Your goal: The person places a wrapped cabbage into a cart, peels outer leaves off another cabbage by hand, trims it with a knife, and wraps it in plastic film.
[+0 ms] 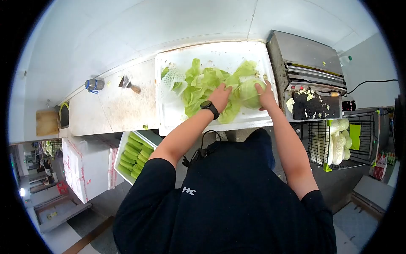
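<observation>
A pale green cabbage head [250, 94] rests at the right part of a white foam tray [169, 120]. My right hand [266, 96] grips its right side, with the thumb and fingers spread round it. Left of the head, my left hand [220, 96], with a black watch [209, 108] on its wrist, has its fingers closed on a loose cabbage leaf [230, 111]; the fingertips are partly hidden by leaf. Several torn outer leaves [203, 84] are heaped around that hand. White foam netting [172, 81] lies at the tray's left end.
Right of the tray stands a metal wrapping machine [311, 63] with scraps on its black plate [311, 108]. A scraper [130, 84] and a blue-grey bottle [94, 85] are on the counter at left. Below sit a box of green gourds [134, 154] and a wire cart [359, 142] with cabbages.
</observation>
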Tool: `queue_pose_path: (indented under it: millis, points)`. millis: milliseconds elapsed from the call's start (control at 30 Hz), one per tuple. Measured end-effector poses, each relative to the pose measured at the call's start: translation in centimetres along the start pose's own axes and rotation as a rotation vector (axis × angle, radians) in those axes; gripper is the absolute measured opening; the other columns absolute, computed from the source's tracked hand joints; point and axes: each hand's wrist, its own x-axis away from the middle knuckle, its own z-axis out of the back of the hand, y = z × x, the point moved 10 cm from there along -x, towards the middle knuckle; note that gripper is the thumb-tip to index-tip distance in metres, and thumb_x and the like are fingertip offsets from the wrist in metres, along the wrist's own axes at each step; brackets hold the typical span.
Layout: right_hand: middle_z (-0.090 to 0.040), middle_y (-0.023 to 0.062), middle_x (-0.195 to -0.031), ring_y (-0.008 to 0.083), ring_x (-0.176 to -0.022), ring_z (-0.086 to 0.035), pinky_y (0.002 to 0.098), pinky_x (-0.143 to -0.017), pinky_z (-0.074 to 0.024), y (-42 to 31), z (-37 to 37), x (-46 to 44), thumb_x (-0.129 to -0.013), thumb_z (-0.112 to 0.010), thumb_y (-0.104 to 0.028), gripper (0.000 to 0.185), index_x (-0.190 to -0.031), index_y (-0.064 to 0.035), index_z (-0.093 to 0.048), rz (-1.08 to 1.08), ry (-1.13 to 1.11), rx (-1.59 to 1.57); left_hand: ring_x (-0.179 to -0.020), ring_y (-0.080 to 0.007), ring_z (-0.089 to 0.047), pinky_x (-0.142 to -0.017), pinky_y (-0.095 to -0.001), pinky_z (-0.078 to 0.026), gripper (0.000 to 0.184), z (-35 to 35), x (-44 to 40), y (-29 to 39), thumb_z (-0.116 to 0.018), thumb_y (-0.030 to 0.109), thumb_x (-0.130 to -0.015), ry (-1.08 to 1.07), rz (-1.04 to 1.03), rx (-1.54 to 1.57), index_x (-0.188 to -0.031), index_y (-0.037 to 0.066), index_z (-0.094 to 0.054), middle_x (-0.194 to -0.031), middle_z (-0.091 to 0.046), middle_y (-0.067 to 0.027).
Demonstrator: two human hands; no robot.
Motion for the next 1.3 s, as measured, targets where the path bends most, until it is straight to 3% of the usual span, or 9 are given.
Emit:
queue_pose_path:
  millis: [267, 367, 467, 633, 733, 867, 1033, 1133, 1300]
  points:
    - [-0.047, 0.0259, -0.14, 0.0436, -0.111, -0.06, 0.0549, -0.06, -0.0603, 0.8, 0.3, 0.6, -0.087, -0.067, -0.055, 0.088, -0.152, -0.0151, -0.024, -0.064, -0.036, -0.136, -0.115, -0.0385, -0.055, -0.095, -0.0482, -0.049, 0.064, 1.7, -0.6, 3.5, -0.065, 0.018, -0.077, 0.116, -0.101, 0.087, -0.138, 0.009, -0.048, -0.133, -0.05, -0.0207]
    - [-0.055, 0.0222, -0.133, 0.0329, -0.115, -0.06, 0.0441, -0.085, -0.0572, 0.5, 1.0, 0.3, -0.066, -0.091, -0.039, 0.11, -0.15, -0.0057, -0.028, 0.141, 0.002, -0.07, -0.114, -0.0414, -0.055, -0.097, -0.0481, -0.047, 0.066, 0.8, -1.2, 4.5, -0.068, 0.025, -0.078, 0.035, -0.09, 0.324, -0.138, 0.008, -0.046, -0.136, -0.048, -0.0233]
    - [-0.057, 0.0212, -0.13, 0.0284, -0.115, -0.061, 0.0378, -0.093, -0.0525, 1.7, 1.2, -0.5, -0.066, -0.091, -0.036, 0.107, -0.147, -0.0022, -0.031, 0.143, -0.018, -0.177, -0.115, -0.0412, -0.055, -0.097, -0.0468, -0.047, 0.069, -0.3, -1.6, 5.3, -0.071, 0.031, -0.081, 0.05, -0.208, 0.441, -0.141, 0.008, -0.045, -0.135, -0.05, -0.0229]
    - [-0.056, 0.0169, -0.129, 0.0259, -0.117, -0.057, 0.0367, -0.096, -0.0496, 1.2, 2.4, 2.0, -0.067, -0.09, -0.028, 0.098, -0.144, -0.0034, -0.035, 0.086, -0.036, -0.396, -0.119, -0.0361, -0.055, -0.1, -0.0423, -0.046, 0.062, 0.5, -2.5, 3.7, -0.073, 0.03, -0.083, -0.076, -0.069, 0.413, -0.136, 0.007, -0.049, -0.131, -0.055, -0.0193]
    - [-0.054, 0.0171, -0.132, 0.0257, -0.118, -0.056, 0.0372, -0.098, -0.0488, -1.6, 3.6, 3.8, -0.066, -0.09, -0.024, 0.097, -0.143, -0.0046, -0.035, 0.232, -0.027, -0.355, -0.116, -0.0355, -0.057, -0.097, -0.0409, -0.048, 0.059, 7.2, -0.7, 7.8, -0.073, 0.036, -0.083, 0.222, -0.147, 0.335, -0.129, 0.004, -0.054, -0.126, -0.058, -0.0176]
    - [-0.049, 0.0168, -0.136, 0.0267, -0.124, -0.052, 0.0386, -0.103, -0.0465, -5.4, 4.1, 5.6, -0.066, -0.089, -0.019, 0.096, -0.143, -0.0053, -0.034, 0.401, -0.165, -0.504, -0.113, -0.0357, -0.058, -0.096, -0.041, -0.048, 0.06, 9.5, -0.9, 8.5, -0.074, 0.035, -0.082, 0.24, -0.072, 0.423, -0.129, 0.004, -0.053, -0.125, -0.058, -0.0175]
    - [-0.047, 0.0147, -0.137, 0.0271, -0.126, -0.051, 0.0389, -0.104, -0.0464, -7.8, 5.4, 5.4, -0.066, -0.088, -0.019, 0.097, -0.144, -0.0053, -0.032, 0.498, -0.3, -0.59, -0.116, -0.0351, -0.057, -0.102, -0.04, -0.045, 0.047, 13.2, -0.2, 9.8, -0.063, 0.016, -0.088, 0.364, -0.184, 0.503, -0.131, 0.002, -0.052, -0.123, -0.06, -0.0177]
    - [-0.047, 0.0141, -0.137, 0.0269, -0.125, -0.051, 0.039, -0.104, -0.0466, -8.5, 6.1, 5.3, -0.064, -0.089, -0.02, 0.099, -0.144, -0.0062, -0.032, 0.478, -0.395, -0.736, -0.116, -0.036, -0.057, -0.102, -0.0399, -0.045, 0.042, 16.3, 0.4, 11.8, -0.056, 0.009, -0.088, 0.438, -0.029, 0.308, -0.13, 0.002, -0.053, -0.121, -0.061, -0.0187]
    - [-0.047, 0.0132, -0.136, 0.0261, -0.125, -0.051, 0.0399, -0.104, -0.0464, -9.4, 7.7, 6.3, -0.058, -0.092, -0.021, 0.105, -0.144, -0.0076, -0.033, 0.62, -0.423, -0.667, -0.11, -0.0374, -0.059, -0.094, -0.0407, -0.049, 0.044, 17.7, 1.1, 16.9, -0.065, 0.02, -0.088, 0.417, -0.162, 0.175, -0.128, 0.006, -0.054, -0.12, -0.06, -0.016]
